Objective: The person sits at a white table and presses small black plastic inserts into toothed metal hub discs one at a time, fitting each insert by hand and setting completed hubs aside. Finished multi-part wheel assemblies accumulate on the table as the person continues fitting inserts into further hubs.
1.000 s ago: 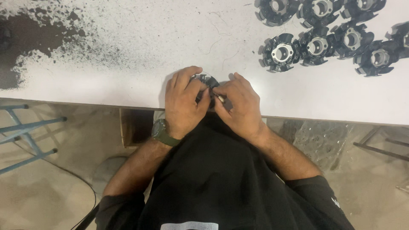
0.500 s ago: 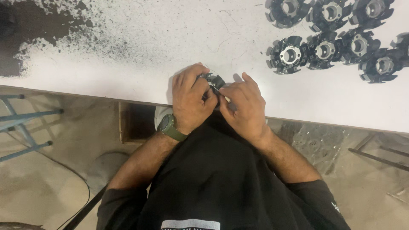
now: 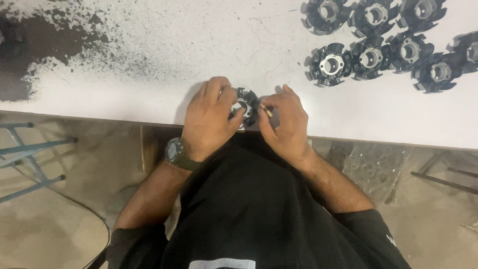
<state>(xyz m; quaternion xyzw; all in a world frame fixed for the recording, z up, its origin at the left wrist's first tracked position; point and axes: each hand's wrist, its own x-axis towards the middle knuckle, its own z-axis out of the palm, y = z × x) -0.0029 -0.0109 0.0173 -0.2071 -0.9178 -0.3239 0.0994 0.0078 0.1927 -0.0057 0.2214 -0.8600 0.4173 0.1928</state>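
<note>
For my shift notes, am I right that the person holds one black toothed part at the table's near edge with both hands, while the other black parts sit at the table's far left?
Not quite. The other black parts sit at the table's far right, as the head view shows. The left hand and right hand do hold one black toothed part at the near edge.

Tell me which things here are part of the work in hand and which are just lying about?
In use:
- black round finned part, held by both hands
- left hand
- right hand, pinching a small thin piece

Lying about:
- group of similar black parts at the far right
- dark powder patch on the white table
</note>
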